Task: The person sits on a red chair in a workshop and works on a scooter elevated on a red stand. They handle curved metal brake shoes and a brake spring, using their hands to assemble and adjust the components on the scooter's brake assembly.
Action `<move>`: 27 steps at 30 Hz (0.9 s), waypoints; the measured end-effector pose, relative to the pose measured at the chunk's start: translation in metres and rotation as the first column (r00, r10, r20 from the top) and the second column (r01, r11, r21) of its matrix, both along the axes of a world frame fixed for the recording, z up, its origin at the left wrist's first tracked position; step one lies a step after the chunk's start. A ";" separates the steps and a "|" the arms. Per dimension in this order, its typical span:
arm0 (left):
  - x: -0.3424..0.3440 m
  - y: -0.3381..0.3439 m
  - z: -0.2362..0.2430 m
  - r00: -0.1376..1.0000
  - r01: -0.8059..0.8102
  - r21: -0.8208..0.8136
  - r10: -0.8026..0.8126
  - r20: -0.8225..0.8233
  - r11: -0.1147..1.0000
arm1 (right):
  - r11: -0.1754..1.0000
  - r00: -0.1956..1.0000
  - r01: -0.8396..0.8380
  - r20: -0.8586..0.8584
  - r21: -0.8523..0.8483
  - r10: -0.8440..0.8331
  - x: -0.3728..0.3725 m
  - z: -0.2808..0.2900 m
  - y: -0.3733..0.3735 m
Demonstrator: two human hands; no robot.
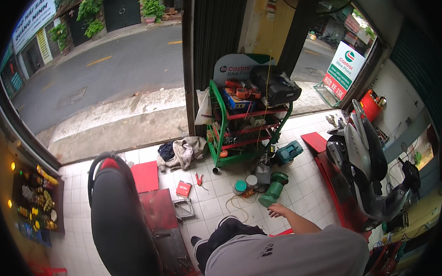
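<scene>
My right hand [277, 210] reaches forward over the tiled floor, fingers loosely stretched out and nothing visible in them. It overlaps the lower edge of a green flanged cylinder [274, 188]; whether they touch I cannot tell. Beside that cylinder are a green-lidded tub [240, 186], a pale-lidded container [251, 181] and a dark grey container [263, 175]. My left hand cannot be made out; my grey shirt fills the bottom of the view. On the left, nearest my body, is a motorbike with a long black seat [121, 222].
A green-framed tool trolley [224, 123] stands ahead, a teal machine [288, 153] beside it. Red-handled pliers [199, 179], a red box [183, 188], a metal bracket [184, 208] and bundled cloths [183, 153] lie on the floor. At right, a scooter [360, 164] stands on a red ramp [334, 190].
</scene>
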State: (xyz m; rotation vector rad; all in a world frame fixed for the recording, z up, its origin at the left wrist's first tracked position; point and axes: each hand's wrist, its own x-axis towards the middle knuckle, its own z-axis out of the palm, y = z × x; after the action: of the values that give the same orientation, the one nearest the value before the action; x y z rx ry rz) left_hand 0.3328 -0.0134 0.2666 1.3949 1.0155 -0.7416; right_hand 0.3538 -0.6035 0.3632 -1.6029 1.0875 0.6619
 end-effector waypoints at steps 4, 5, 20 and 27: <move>0.066 -0.009 0.018 0.989 0.081 -0.013 -0.079 0.125 0.997 | 0.998 0.987 0.039 0.161 -0.058 -0.029 0.076 0.029 -0.040; 0.081 -0.013 0.025 0.984 0.097 -0.012 -0.094 0.152 0.995 | 0.997 0.978 0.048 0.207 -0.065 -0.033 0.098 0.041 -0.049; 0.294 -0.233 0.156 0.941 0.207 0.171 -0.244 0.234 0.963 | 0.878 0.121 0.447 0.961 0.171 -0.249 0.589 0.326 -0.422; 0.458 -0.395 0.230 0.846 0.238 0.197 -0.302 0.440 0.951 | 0.802 0.348 0.571 0.936 -0.176 -0.043 0.749 0.316 -0.555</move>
State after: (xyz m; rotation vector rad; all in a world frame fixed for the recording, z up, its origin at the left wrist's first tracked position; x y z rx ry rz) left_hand 0.7905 -0.4087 0.4965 1.7542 0.4990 -0.5032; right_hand 1.1031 -1.1582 0.6792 -1.6902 0.6543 -0.8459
